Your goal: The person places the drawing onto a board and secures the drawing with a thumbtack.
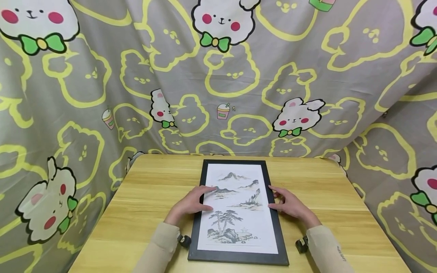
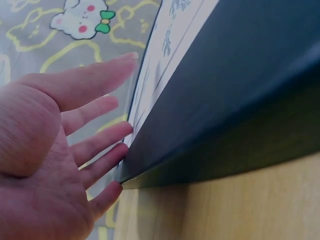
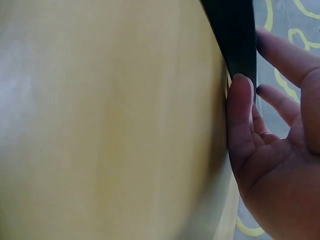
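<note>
Flanking a framed picture (image 1: 241, 206) on wooden tabletop (image 1: 143, 199), patterned curtain (image 1: 244, 104) around, left fingers (image 2: 102, 141) spread, right fingers (image 3: 282, 51) parted.

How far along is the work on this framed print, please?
Looks done: the landscape print sits within its black frame. In hand: the left hand and right hand are at the frame's long sides. Remaining: perhaps lifting it, as it lies on the wooden table.

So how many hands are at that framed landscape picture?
2: the left hand at the left edge of the framed landscape picture, the right hand at its right edge; no others show.
</note>
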Demonstrator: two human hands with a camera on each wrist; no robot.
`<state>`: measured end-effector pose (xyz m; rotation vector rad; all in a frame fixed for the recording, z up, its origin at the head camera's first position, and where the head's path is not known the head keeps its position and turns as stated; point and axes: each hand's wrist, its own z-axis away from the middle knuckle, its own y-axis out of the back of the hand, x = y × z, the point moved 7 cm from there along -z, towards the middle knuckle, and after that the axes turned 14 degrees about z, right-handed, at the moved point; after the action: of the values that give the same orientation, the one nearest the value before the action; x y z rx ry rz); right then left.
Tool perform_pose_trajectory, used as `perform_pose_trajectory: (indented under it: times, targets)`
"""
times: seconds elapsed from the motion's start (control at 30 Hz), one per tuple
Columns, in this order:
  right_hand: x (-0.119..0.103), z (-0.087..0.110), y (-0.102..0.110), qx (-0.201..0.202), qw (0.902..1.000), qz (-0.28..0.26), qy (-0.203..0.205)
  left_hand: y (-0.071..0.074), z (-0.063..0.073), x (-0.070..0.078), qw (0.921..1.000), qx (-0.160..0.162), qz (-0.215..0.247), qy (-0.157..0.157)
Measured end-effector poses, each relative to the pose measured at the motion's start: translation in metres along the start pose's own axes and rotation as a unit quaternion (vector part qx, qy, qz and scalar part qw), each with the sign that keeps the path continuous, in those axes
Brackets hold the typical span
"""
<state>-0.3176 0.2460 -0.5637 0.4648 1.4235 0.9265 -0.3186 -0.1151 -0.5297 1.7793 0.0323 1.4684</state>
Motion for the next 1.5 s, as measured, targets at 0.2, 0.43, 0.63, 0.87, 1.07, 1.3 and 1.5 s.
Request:
perform_pose_trajectory:
  times: [0.2, 0.43, 0.63, 0.87, 1.07, 1.3, 1.5]
  targets:
    - [0.007, 0.001, 0.01, 0.021, 0.9996, -0.015, -0.012, -0.002, 0.0, -0.004, 0.9999, -0.008, -0.002, -0.013]
    - [0.028, 0.0, 0.038, 0.103, 0.9929, -0.046, -0.04, -0.005, 0.005, -0.002, 0.9992, -0.015, -0.016, -0.033]
    - [0.046, -0.004, 0.055, 0.144, 0.9868, -0.023, -0.07, -0.004, 0.005, -0.001, 0.9989, -0.009, -0.023, -0.039]
    - [0.054, -0.013, 0.055, 0.131, 0.9867, -0.047, -0.084, -0.005, 0.005, -0.005, 0.9993, -0.013, -0.021, -0.028]
    - [0.055, -0.023, 0.05, 0.123, 0.9842, -0.081, -0.098, -0.006, 0.006, -0.008, 0.9994, -0.017, -0.019, -0.023]
    - [0.054, -0.03, 0.047, 0.111, 0.9798, -0.11, -0.125, -0.005, 0.007, -0.01, 0.9999, -0.016, 0.001, -0.007]
    - [0.056, -0.034, 0.046, 0.104, 0.9788, -0.112, -0.136, -0.005, 0.007, -0.014, 0.9998, -0.016, 0.0, -0.008]
